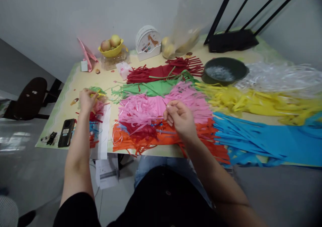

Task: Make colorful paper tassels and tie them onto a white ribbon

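Note:
At the left of the table, my left hand (87, 100) reaches over a small pile of short cut strips (98, 108) in yellow, green, pink and red. Its fingers are pinched together at a bit of yellow; whether they grip it is hard to tell. Over the pink fringed sheet (141, 108), my right hand (180, 118) is closed in a pinch, thumb against forefinger, with something thin and dark at the tips. Below lies an orange fringed sheet (161, 138) with dark red strips (142, 131) on it. Green (148, 89) and red fringed sheets (158, 73) lie behind.
Yellow strips (241, 101), blue fringed sheets (289, 139) and clear strips (279, 77) spread rightward. A dark bowl (223, 71) stands near a black router (232, 41). A phone (66, 133) lies by the left edge. Behind are a yellow fruit bowl (110, 52) and a plate holder (149, 54).

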Demonstrator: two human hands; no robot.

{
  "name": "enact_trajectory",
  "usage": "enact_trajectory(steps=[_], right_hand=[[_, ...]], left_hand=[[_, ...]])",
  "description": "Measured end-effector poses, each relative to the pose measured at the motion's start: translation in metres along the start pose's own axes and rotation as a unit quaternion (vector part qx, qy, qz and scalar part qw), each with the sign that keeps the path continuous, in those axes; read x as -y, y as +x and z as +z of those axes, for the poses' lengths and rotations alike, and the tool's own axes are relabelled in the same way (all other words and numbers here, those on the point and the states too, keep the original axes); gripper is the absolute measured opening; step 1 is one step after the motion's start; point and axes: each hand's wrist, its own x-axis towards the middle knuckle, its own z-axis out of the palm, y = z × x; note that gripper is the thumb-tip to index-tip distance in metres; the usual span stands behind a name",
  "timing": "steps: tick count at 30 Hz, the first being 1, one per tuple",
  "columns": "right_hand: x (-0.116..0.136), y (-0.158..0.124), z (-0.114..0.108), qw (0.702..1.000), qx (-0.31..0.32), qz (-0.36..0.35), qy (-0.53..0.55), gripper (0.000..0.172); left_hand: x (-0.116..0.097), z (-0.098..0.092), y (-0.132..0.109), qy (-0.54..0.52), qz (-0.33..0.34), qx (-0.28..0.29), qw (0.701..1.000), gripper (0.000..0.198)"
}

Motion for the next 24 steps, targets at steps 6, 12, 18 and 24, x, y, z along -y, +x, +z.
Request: enact_trajectory(steps=[6, 12, 18, 24], right_hand=[[-0.005, -0.002, 0.005, 0.996, 0.039, -0.001, -0.075, 0.041], [0.006, -0.008, 0.022, 0.975, 0.06, -0.053, -0.209, 0.028], [0.009, -0.004, 0.037, 0.963, 0.069, -0.095, -0.241, 0.023], [0.005, -0.003, 0.035, 0.963, 0.058, -0.064, -0.254, 0.023]], left_hand=[[-0.041, 0.001, -0.045, -0.244, 0.028, -0.046, 0.968, 0.029], [-0.115, 0.013, -0.107, -0.365, 0.069, -0.055, 0.927, 0.024], [-0.154, 0.016, -0.145, -0.302, 0.155, -0.135, 0.931, 0.022], [-0.162, 0.018, -0.151, -0.297, 0.196, -0.179, 0.917, 0.017]])
